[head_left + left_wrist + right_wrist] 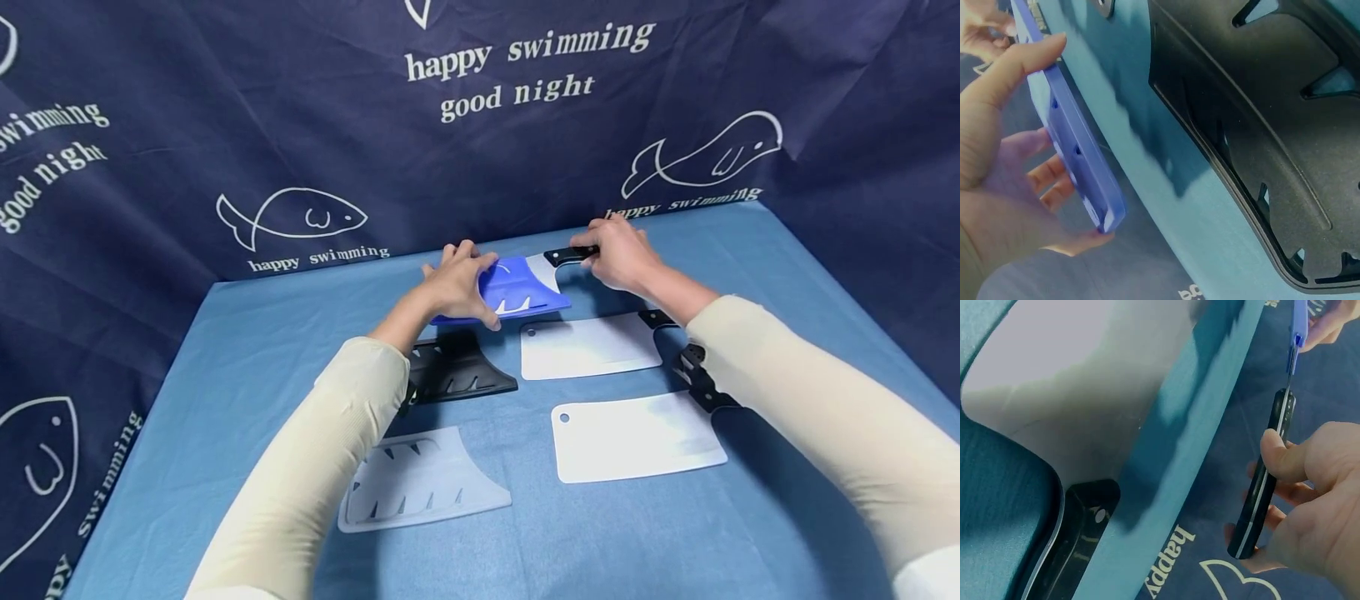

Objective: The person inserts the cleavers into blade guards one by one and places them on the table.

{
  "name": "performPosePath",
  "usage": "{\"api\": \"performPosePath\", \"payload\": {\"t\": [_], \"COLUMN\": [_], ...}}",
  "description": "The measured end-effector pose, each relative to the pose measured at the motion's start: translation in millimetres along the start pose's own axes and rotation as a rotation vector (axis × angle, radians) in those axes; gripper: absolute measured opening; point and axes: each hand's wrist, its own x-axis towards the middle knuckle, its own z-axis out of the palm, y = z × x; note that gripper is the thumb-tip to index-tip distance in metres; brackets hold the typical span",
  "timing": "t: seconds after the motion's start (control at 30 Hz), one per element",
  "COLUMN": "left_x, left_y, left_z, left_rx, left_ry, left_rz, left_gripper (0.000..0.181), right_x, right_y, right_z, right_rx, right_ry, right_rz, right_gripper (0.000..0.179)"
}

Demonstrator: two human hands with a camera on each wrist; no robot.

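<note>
My left hand [456, 285] grips a blue blade cover [517, 287], thumb on the near edge and fingers around the far side. Inside this cover sits most of a cleaver's blade [542, 271]; only the heel part shows beside the handle. My right hand [624, 257] holds that cleaver by its black riveted handle [1263, 481], thumb on one side and fingers on the other. Cover and cleaver are held above the cloth at the back of the table. Below my left forearm lies a black blade cover [1254, 125], partly hidden by the sleeve in the head view.
Two more cleavers [592, 350] lie flat on the right, blades pointing left, their black handles partly under my right sleeve. A translucent white blade cover [431, 487] lies at the front left. Behind the blue-clothed table [247, 350] hangs a dark printed curtain [480, 167].
</note>
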Motion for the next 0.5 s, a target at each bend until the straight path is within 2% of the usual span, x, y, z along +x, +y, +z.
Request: {"api": "performPosePath", "payload": {"t": [0.2,0.5], "left_x": [8.0,16.6], "left_y": [-5.4,-9.3], "left_z": [0.0,6.3], "left_rx": [-0.028,-0.043], "left_ry": [-0.104,-0.148], "left_rz": [-0.022,-0.053], "left_gripper": [0.105,0.108], "right_x": [7.8,14.2], "right_y": [2,9], "right_z": [4,13], "right_rx": [0.021,0.044], "right_ry": [-0.073,-0.099], "right_rz": [0.036,0.060], "right_gripper": [0.036,0.037]}}
